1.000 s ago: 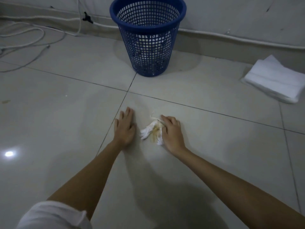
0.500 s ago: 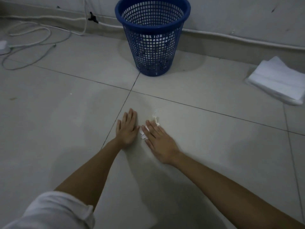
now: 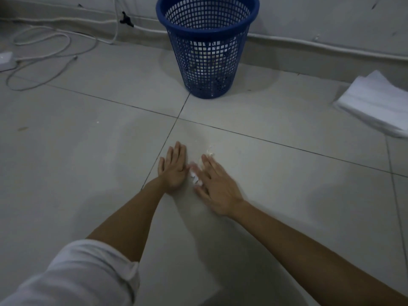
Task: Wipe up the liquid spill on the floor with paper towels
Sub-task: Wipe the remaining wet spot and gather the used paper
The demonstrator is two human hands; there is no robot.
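Observation:
A crumpled, stained paper towel [image 3: 195, 178] lies on the grey tiled floor under my right hand [image 3: 217, 186]. That hand presses flat on it with fingers stretched out. Bits of the towel show white by the fingers and yellowish past the fingertips. My left hand [image 3: 173, 168] lies palm down on the floor just left of the towel, fingers together, holding nothing. I cannot make out any liquid on the tile around the hands.
A blue mesh waste basket [image 3: 207, 51] stands by the wall straight ahead, with crumpled paper inside. A stack of white paper towels [image 3: 375, 102] lies at the far right. White cables [image 3: 44, 54] and a plug block [image 3: 6, 60] lie at the far left.
My right hand went from gripping the towel with bent fingers to lying flat over it, and slid left towards my left hand. The left hand stayed put.

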